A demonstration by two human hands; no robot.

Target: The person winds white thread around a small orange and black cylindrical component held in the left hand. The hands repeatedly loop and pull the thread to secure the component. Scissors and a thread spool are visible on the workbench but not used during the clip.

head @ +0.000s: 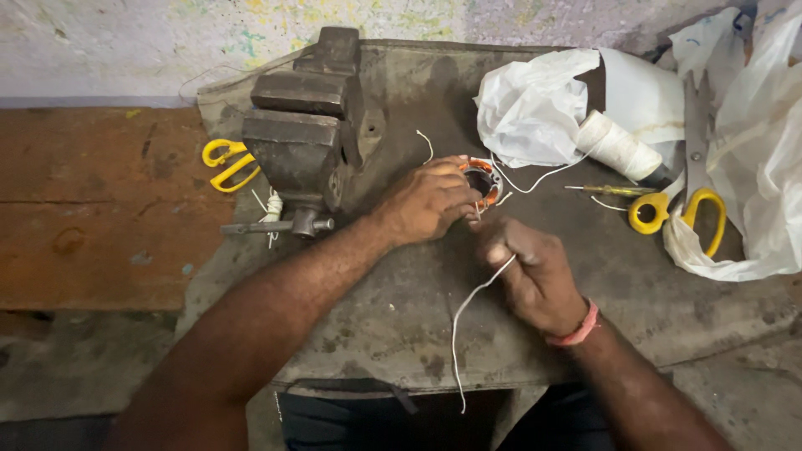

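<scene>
Head view: left hand (428, 202) grasps a copper coil (482, 180); right hand (535, 271) pinches white string (468, 302) in its grip.

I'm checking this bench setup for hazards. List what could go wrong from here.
1. The white string pulled by the right hand hangs off the table edge and could snag.
2. The left hand grips the small copper coil ring unsupported; it may slip.
3. The thread spool lies loose and could roll.
</scene>
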